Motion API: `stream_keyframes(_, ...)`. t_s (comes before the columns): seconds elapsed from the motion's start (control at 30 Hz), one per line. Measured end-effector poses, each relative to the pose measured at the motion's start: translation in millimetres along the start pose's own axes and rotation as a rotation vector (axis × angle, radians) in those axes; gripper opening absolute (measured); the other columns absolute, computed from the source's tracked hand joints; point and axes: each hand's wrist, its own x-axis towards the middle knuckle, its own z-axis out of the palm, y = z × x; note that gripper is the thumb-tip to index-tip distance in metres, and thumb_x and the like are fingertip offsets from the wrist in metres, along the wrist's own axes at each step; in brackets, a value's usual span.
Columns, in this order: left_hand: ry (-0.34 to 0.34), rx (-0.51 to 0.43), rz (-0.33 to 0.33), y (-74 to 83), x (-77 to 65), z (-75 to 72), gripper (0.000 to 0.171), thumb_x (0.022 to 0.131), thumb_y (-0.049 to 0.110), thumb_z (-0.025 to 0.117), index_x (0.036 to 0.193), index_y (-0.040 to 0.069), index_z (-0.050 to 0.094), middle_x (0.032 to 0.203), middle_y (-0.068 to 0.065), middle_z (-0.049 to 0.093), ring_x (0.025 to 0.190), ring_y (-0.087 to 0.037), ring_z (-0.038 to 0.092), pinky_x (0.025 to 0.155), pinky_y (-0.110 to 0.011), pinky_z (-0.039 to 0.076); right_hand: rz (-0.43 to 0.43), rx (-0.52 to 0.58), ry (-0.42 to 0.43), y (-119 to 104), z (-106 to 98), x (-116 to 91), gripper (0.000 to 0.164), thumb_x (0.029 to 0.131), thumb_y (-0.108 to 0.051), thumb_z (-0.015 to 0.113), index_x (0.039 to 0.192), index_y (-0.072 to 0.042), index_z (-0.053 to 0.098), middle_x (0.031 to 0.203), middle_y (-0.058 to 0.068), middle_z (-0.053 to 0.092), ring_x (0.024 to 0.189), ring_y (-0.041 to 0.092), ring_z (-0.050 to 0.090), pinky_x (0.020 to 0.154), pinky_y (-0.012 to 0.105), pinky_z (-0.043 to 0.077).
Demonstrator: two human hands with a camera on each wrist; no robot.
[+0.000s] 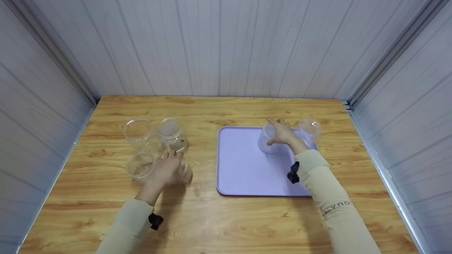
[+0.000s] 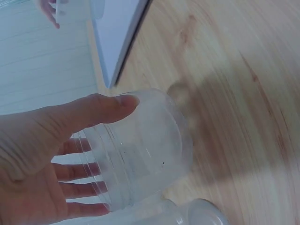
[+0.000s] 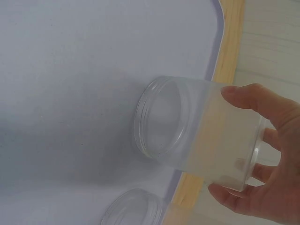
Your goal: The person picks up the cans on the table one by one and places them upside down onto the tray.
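My left hand (image 1: 166, 171) grips a clear plastic jar (image 2: 157, 145) near its threaded rim, with the thumb on one side and the fingers around the other. The jar's base points down toward the table. Over the back of the tray (image 1: 240, 162), my right hand (image 1: 282, 133) holds another clear jar (image 3: 197, 126) by its base end, its threaded mouth turned down. Whether that mouth touches the tray cannot be told. Beside my left hand stand several clear jars, among them a front one (image 1: 141, 167) and one with a dark label (image 1: 173, 135).
A further clear jar (image 1: 310, 128) stands at the tray's back right corner, partly behind the right hand. The wooden table (image 1: 247, 225) is bounded by a pale panel wall (image 1: 219, 49) at the back and by side panels.
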Motion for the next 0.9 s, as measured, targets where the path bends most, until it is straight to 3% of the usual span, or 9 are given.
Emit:
stream_keyframes(0.13,0.034,-0.070,0.005,2.2,-0.3,-1.4,0.093,0.053,0.023,0.083,0.129,0.000,0.036,0.119,-0.027,0.040,0.106,-0.045,0.040,0.083,-0.059,0.036,-0.003,0.013,-0.012,1,0,0,0.093,0.067,-0.015,0.075,0.142,-0.011,0.019,0.138,0.030,0.014,0.122,0.052,0.011,0.089,0.063,0.028)
stream_keyframes(0.27,0.065,-0.096,0.010,3.7,0.0,-2.5,0.097,0.054,0.020,0.083,0.135,0.004,0.031,0.125,-0.027,0.036,0.111,-0.047,0.037,0.086,-0.060,0.034,-0.003,0.021,-0.008,2,0,1,0.092,0.068,-0.015,0.075,0.141,-0.010,0.019,0.138,0.030,0.014,0.123,0.051,0.011,0.089,0.063,0.027)
stream_keyframes(0.57,0.124,-0.148,0.035,10.4,1.3,-4.8,0.094,0.054,0.015,0.084,0.131,0.001,0.032,0.123,-0.027,0.037,0.112,-0.046,0.036,0.086,-0.054,0.037,0.019,0.015,-0.012,-2,0,-1,0.097,0.067,-0.020,0.076,0.142,-0.010,0.015,0.141,0.029,0.003,0.124,0.052,0.001,0.093,0.065,0.018)
stream_keyframes(0.9,0.191,-0.260,0.037,17.4,3.6,-3.4,0.086,0.054,0.016,0.084,0.125,-0.002,0.039,0.123,-0.023,0.038,0.113,-0.040,0.037,0.089,-0.049,0.038,-0.036,0.022,0.096,-8,-6,-12,0.095,0.068,-0.033,0.075,0.141,-0.009,0.019,0.143,0.025,0.004,0.128,0.044,0.001,0.095,0.065,0.002)
